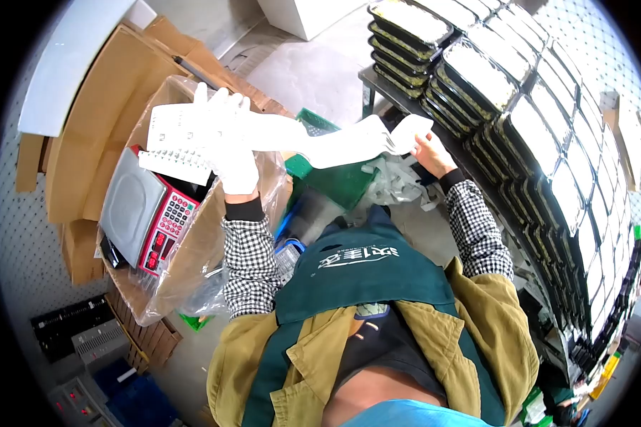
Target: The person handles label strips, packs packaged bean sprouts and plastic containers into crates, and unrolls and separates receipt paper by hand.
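Observation:
My left hand (235, 160), in a white glove, holds a white label strip (342, 146) over the open carton; glare washes out its edges. Printed label sheets (169, 128) hang beside that hand, and a white ridged piece (174, 166) sits just below them. The strip stretches, twisted, across to my right hand (434, 153), which is bare and pinches its curled far end between thumb and fingers. Below the left hand, a red scale (167, 220) with a grey pan lies tilted in the plastic-lined carton (132, 295).
Stacked black trays (477, 78) with clear lids fill the rack on the right, close to my right hand. A green crate (335, 181) stands below the strip, with crumpled whitish material (399, 181) beside it. Cardboard (85, 142) leans at the left, and a blue bin (135, 398) is lower left.

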Tool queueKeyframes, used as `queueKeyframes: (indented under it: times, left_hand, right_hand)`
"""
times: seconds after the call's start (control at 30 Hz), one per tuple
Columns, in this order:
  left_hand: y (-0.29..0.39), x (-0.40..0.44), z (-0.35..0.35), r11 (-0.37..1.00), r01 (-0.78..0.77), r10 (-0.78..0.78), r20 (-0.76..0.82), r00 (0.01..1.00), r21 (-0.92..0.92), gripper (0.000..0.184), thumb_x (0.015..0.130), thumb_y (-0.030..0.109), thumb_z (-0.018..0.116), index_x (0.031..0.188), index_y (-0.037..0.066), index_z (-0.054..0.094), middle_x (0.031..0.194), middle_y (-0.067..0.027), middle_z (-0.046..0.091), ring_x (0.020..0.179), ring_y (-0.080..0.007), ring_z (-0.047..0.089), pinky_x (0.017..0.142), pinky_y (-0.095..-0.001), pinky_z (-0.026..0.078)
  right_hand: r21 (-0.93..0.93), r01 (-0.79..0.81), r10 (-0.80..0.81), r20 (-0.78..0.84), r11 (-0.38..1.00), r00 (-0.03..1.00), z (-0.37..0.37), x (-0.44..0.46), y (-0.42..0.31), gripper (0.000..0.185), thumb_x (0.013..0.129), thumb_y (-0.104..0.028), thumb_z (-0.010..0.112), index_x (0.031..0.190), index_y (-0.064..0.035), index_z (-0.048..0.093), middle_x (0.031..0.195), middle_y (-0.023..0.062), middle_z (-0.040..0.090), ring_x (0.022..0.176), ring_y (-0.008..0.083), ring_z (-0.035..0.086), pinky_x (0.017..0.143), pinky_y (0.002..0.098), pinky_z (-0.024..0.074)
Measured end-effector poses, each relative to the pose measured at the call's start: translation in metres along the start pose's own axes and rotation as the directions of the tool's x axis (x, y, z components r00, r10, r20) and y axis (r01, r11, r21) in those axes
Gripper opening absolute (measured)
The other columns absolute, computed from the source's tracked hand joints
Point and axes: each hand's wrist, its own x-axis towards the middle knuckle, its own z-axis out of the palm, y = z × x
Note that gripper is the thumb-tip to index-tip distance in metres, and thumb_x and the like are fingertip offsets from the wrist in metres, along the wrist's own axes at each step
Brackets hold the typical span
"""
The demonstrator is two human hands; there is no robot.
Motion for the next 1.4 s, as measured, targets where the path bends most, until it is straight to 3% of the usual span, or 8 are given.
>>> queueKeyframes:
  times: [0.1,0.2,0.37,0.47,0.7,0.83,1.3,1.4]
  left_hand:
    - [0.007,0.009,0.018,0.983,0.110,-0.104,0.049,0.993,-0.148,0.057,0.098,0.033,0.042,0.144,0.005,0.023,0.126,-0.0142,0.047,0.111,-0.0247,0.051,0.093,-0.0351,0.046]
    - [-0.018,0.015,0.041,0.752,0.297,-0.185,0.245,0.952,-0.589,0.051,0.098,0.030,0.042,0.139,0.001,0.032,0.111,-0.0127,0.055,0.094,-0.0202,0.058,0.079,-0.0268,0.050]
    - [-0.068,-0.008,0.087,0.964,0.211,-0.252,0.299,0.920,0.165,0.048,0.099,0.025,0.039,0.142,0.006,0.028,0.124,-0.0119,0.050,0.108,-0.0220,0.051,0.095,-0.0320,0.041]
    - [-0.086,-0.026,0.117,0.950,0.254,-0.234,0.126,0.964,-0.179,0.048,0.099,0.024,0.039,0.142,0.005,0.029,0.130,-0.0132,0.046,0.116,-0.0225,0.047,0.098,-0.0317,0.039]
    - [-0.057,-0.017,0.099,0.968,0.234,-0.250,0.272,0.929,0.092,0.069,0.086,0.005,0.063,0.143,0.002,0.025,0.141,-0.0092,0.037,0.125,-0.0177,0.040,0.102,-0.0288,0.035]
    - [-0.056,-0.010,0.077,0.893,0.449,-0.432,0.299,0.851,0.014,0.071,0.077,-0.002,0.068,0.139,0.005,0.034,0.130,-0.0066,0.048,0.117,-0.0164,0.049,0.094,-0.0289,0.044]
    - [-0.042,0.034,0.042,0.962,0.256,-0.270,0.450,0.851,0.093,0.063,0.080,0.008,0.065,0.137,0.002,0.039,0.129,-0.0084,0.050,0.117,-0.0166,0.049,0.100,-0.0301,0.038]
    - [-0.033,0.034,0.043,0.917,0.391,-0.374,0.524,0.765,0.083,0.063,0.079,0.010,0.067,0.135,-0.001,0.041,0.127,-0.0083,0.052,0.114,-0.0149,0.051,0.097,-0.0280,0.040]
  right_hand:
    - [-0.754,0.180,-0.269,0.004,0.632,0.963,-0.008,0.032,0.009,0.086,0.072,-0.022,0.080,0.138,0.0019,0.030,0.137,0.0189,0.040,0.129,0.0252,0.039,0.106,0.0363,0.0338]
    - [-0.700,0.316,-0.374,0.075,0.640,0.924,0.061,0.035,-0.034,0.102,0.066,-0.029,0.084,0.142,0.0008,0.023,0.142,0.0213,0.033,0.134,0.0286,0.032,0.110,0.0395,0.0281]
    - [-0.590,0.756,-0.620,0.489,0.283,0.613,0.190,0.024,-0.114,0.099,0.064,-0.028,0.085,0.139,0.0018,0.028,0.129,0.0202,0.045,0.120,0.0283,0.046,0.102,0.0401,0.0363]
    - [-0.637,0.751,-0.624,0.518,0.174,0.584,0.224,0.024,-0.130,0.095,0.067,-0.029,0.083,0.138,0.0024,0.028,0.121,0.0206,0.052,0.112,0.0294,0.053,0.097,0.0403,0.0421]
    - [-0.568,0.660,-0.445,0.487,0.492,0.751,0.224,0.035,-0.139,0.089,0.072,-0.024,0.080,0.139,0.0004,0.027,0.116,0.0209,0.056,0.109,0.0286,0.057,0.095,0.0383,0.0458]
    - [-0.603,0.631,-0.340,0.535,0.488,0.774,0.226,0.039,-0.151,0.081,0.072,-0.021,0.079,0.137,-0.0025,0.034,0.116,0.0196,0.057,0.106,0.0254,0.058,0.097,0.0373,0.0450]
    - [-0.649,0.747,-0.097,0.742,0.147,0.664,0.209,0.074,-0.171,0.070,0.073,-0.018,0.061,0.138,-0.0083,0.037,0.116,0.0144,0.053,0.111,0.0261,0.051,0.101,0.0364,0.0380]
    - [-0.609,0.703,-0.060,0.739,0.367,0.671,0.198,0.082,-0.182,0.071,0.072,-0.016,0.057,0.140,-0.0086,0.036,0.120,0.0111,0.053,0.110,0.0225,0.050,0.100,0.0334,0.0365]
